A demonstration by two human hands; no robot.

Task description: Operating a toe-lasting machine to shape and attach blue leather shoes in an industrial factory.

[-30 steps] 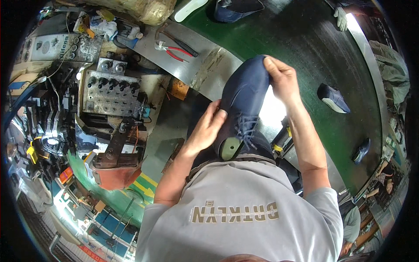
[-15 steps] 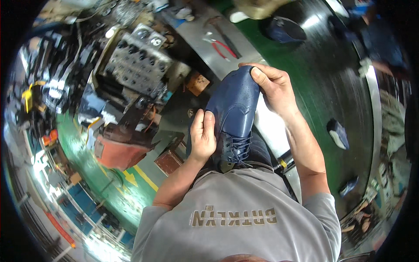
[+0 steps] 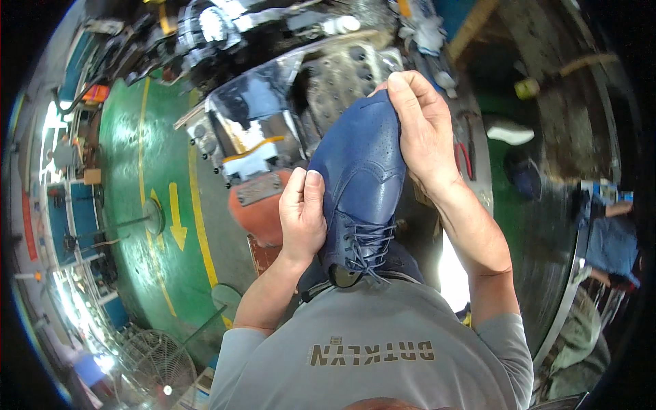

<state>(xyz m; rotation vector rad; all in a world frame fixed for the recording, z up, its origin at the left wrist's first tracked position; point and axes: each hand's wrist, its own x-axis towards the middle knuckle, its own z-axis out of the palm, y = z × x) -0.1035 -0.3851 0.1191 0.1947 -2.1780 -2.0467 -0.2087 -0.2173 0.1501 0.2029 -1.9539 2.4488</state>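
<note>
Between my two hands is a dark blue lace-up leather shoe upper [image 3: 365, 164] with small punched holes at the toe and tied blue laces near my waist. My left hand [image 3: 303, 215] grips its left edge, thumb on top and fingers curled beneath. At the far end my right hand [image 3: 424, 130] pinches the toe edge between thumb and fingers. The toe points away from me. Its underside is hidden, so whether a sole is on it I cannot tell.
Ahead stands a machine with a studded metal plate [image 3: 335, 82] and an orange-red housing [image 3: 256, 205]. Red-handled pliers [image 3: 466, 160] lie on a metal ledge at right. Beyond are a white sole [image 3: 511, 134] and another dark shoe [image 3: 523, 174]. A fan [image 3: 154, 365] stands lower left; another person [image 3: 611, 239] is far right.
My body and view have turned left, toward the machine, and the pliers and conveyor have shifted right in view. Both hands keep their hold on the shoe upper.
</note>
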